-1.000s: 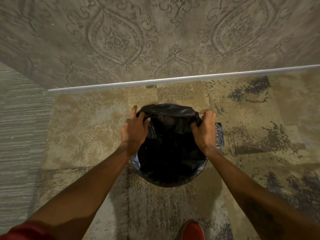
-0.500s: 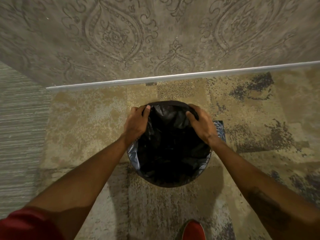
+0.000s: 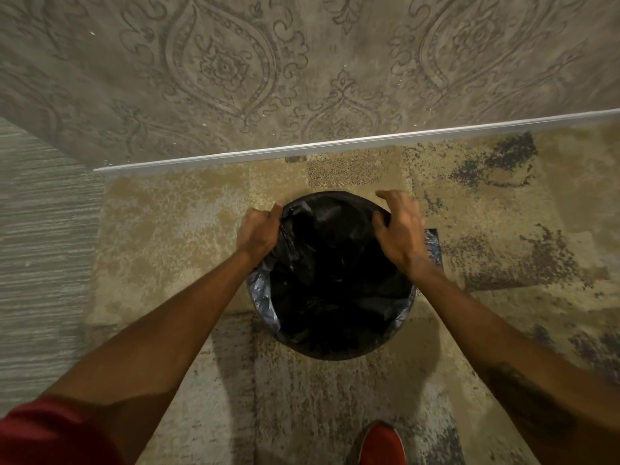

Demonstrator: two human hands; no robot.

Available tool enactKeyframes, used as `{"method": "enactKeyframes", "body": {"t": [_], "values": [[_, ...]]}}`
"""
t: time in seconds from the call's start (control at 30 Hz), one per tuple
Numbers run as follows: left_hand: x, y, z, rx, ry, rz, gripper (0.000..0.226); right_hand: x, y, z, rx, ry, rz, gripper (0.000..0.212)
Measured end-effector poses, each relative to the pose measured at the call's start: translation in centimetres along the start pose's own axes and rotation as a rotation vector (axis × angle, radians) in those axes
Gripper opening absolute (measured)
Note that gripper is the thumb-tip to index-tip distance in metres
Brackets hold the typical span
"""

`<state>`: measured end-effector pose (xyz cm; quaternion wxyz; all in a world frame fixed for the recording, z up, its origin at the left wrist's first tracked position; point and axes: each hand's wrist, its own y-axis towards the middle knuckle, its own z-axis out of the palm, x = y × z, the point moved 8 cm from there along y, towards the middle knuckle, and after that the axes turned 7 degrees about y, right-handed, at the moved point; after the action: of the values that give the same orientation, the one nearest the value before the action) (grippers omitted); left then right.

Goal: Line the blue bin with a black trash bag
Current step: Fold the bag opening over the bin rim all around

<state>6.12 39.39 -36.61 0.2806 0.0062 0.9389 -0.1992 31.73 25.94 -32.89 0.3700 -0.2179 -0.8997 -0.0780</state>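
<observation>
A round bin stands on the carpet below me, wrapped all over by a black trash bag (image 3: 335,283) whose plastic is folded out over the rim; a bluish-grey fold of bag shows at the left rim (image 3: 261,293). The bin's own blue wall is hidden under the bag. My left hand (image 3: 258,229) clutches the bag's edge at the far left of the rim. On the far right of the rim my right hand (image 3: 399,229) pinches the bag's edge, with its index finger lifted off the plastic.
A patterned grey wall with a white baseboard (image 3: 335,146) runs just behind the bin. Mottled beige and purple carpet (image 3: 167,246) lies all around. My red shoe (image 3: 382,444) is at the bottom edge, near the bin's front.
Both hands slid outward and back along the rim, pulling the bag's far edge down over it. The right index finger has lifted.
</observation>
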Motion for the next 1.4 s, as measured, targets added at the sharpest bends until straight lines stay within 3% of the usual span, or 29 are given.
{"method": "enactKeyframes", "body": {"t": [0.13,0.23,0.33,0.4,0.47,0.6,0.67,0.77,0.83,1.0,1.1,1.27,1.4], "values": [[0.3,-0.6,-0.8,-0.105,0.056,0.086,0.048,0.0,0.9,0.4,0.064,0.086,0.082,0.042],[1.0,-1.3,-0.2,-0.048,-0.072,0.171,0.043,-2.1,0.5,0.4,0.087,0.219,0.228,0.047],[2.5,-2.3,1.3,0.105,-0.317,0.074,0.054,-4.2,-1.3,0.4,0.134,0.308,0.343,0.052],[3.0,-2.8,1.7,0.173,-0.482,-0.004,0.049,-4.6,-2.8,0.5,0.165,0.385,0.385,0.056],[3.6,-3.6,1.0,0.130,-0.643,-0.094,0.039,-4.9,-4.7,-0.1,0.096,0.507,0.492,0.059],[4.6,-7.0,-2.5,-0.173,-0.376,-0.095,0.047,-3.7,-9.2,-2.5,-0.171,0.457,0.564,0.054],[4.5,-9.0,-2.7,-0.185,-0.233,-0.092,0.048,-2.8,-11.3,-3.2,-0.256,0.379,0.575,0.051],[4.3,-11.5,-2.7,-0.204,-0.104,-0.113,0.045,-2.2,-13.7,-2.6,-0.239,0.308,0.634,0.051],[4.4,-12.1,-2.6,-0.197,-0.161,-0.121,0.043,-2.1,-14.4,-2.0,-0.208,0.319,0.661,0.052],[5.9,-12.4,0.0,0.021,-0.581,-0.264,0.044,-2.6,-14.7,-1.6,-0.183,0.338,0.660,0.050],[6.5,-13.0,0.3,0.018,-0.732,-0.330,0.039,-2.9,-15.2,-1.6,-0.193,0.429,0.694,0.046],[6.6,-15.0,-2.3,-0.288,-0.432,-0.272,0.024,-2.7,-17.7,-1.8,-0.299,0.525,0.816,0.048],[7.1,-16.2,0.5,-0.131,-0.618,-0.317,0.036,-2.1,-19.1,-0.4,-0.248,0.590,0.905,0.049]]}}
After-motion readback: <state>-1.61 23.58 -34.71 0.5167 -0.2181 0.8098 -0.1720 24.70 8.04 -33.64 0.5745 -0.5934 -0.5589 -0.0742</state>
